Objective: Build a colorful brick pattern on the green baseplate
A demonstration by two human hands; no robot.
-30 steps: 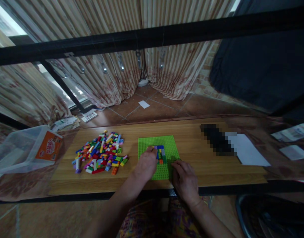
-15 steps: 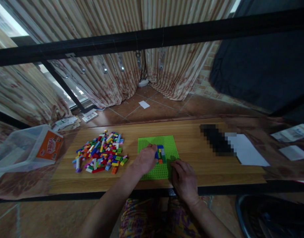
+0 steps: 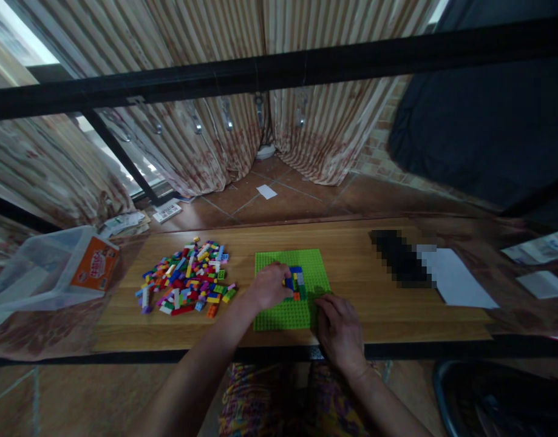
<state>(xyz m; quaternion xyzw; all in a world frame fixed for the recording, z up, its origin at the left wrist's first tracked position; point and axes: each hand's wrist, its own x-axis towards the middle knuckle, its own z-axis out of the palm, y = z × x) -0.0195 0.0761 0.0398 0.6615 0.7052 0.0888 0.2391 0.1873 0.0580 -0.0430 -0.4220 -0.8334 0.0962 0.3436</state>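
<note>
A green baseplate point(image 3: 274, 318) lies on the wooden table, with a small cluster of coloured toy bricks point(image 3: 300, 280) on its middle. My left hand point(image 3: 270, 286) reaches over the plate's left part. Its finger and thumb close around a blue brick point(image 3: 289, 283) at the cluster's left side; the hand hides part of the plate. At the plate's right edge rests my right hand point(image 3: 341, 328), its fingers curled and the tips gripping that edge. To the left spreads a loose heap of mixed bricks point(image 3: 187, 279).
A clear plastic box point(image 3: 42, 273) with an orange label stands left of the table point(image 3: 347, 255). White paper point(image 3: 463, 279) and a blurred-out dark object point(image 3: 401, 258) lie at the right. A black metal bar point(image 3: 192, 76) crosses in front of the curtains point(image 3: 215, 36).
The left hand's fingers have shifted slightly and spread a little around the cluster, so more of the blue brick shows. The right hand stays at the plate's edge. The view has shifted slightly.
</note>
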